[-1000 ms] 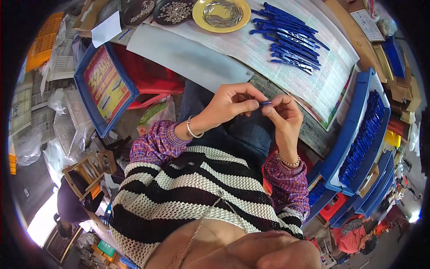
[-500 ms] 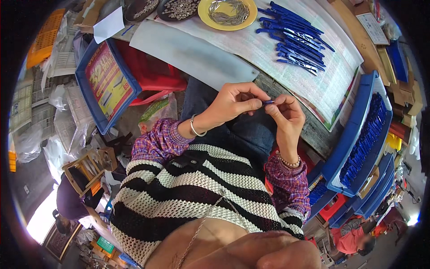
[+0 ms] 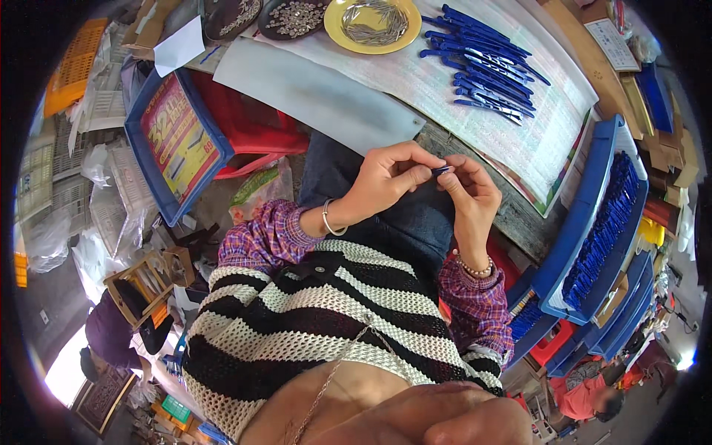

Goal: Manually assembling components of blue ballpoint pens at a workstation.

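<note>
Over my lap, close to the table's front edge, both hands meet at the fingertips. Between them is a small dark-blue plastic piece (image 3: 440,170), mostly covered by fingers. My left hand (image 3: 391,178) is closed in a pinch on its left end. Thumb and forefinger of my right hand (image 3: 472,190) pinch the other end. A pile of long blue plastic clips (image 3: 493,70) lies on the papered table (image 3: 415,70) beyond my hands. Left of the pile stands a yellow plate (image 3: 335,41) with thin metal pins (image 3: 377,22) in it.
Dark plates with small metal parts (image 3: 297,16) stand at the far edge. A blue tray full of blue clips (image 3: 604,230) sits on the right. On the left, another blue tray (image 3: 182,144) rests by a red stool (image 3: 256,130). Other people are in the background at lower left and lower right.
My left wrist has shifted slightly to the right, and my right hand slightly left. Both still pinch the blue piece. The person at lower left has moved a little.
</note>
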A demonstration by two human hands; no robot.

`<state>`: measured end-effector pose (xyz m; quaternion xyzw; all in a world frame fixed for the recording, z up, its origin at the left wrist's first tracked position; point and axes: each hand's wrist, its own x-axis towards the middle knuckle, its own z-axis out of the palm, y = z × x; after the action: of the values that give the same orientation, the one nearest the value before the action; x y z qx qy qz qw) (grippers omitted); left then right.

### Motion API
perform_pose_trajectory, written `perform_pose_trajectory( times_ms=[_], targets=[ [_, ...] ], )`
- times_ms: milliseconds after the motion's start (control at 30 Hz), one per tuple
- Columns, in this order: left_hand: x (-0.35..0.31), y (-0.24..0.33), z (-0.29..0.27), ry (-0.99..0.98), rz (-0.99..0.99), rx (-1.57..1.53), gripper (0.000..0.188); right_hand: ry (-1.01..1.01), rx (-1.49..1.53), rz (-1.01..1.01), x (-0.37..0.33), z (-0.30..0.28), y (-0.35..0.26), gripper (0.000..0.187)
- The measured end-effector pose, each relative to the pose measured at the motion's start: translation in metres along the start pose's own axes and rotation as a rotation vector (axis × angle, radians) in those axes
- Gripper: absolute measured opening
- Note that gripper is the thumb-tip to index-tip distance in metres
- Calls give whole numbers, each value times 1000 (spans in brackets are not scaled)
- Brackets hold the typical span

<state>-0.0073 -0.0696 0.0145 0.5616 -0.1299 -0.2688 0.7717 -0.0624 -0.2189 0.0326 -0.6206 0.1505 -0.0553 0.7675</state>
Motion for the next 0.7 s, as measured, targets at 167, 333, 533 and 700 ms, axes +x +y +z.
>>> perform_pose_trajectory(
  times_ms=[167,333,533,700],
  targets=[
    [1,-3,2,43,87,-2,15,39,-12,30,2,-1,4,19],
    [2,6,1,-4,-84,-234,15,32,19,35,2,-1,1,16],
    [3,5,0,-6,-5,-73,15,54,56,12,2,1,3,16],
    [5,1,1,37,138,33,17,91,-52,44,2,6,-6,10]
  ],
)
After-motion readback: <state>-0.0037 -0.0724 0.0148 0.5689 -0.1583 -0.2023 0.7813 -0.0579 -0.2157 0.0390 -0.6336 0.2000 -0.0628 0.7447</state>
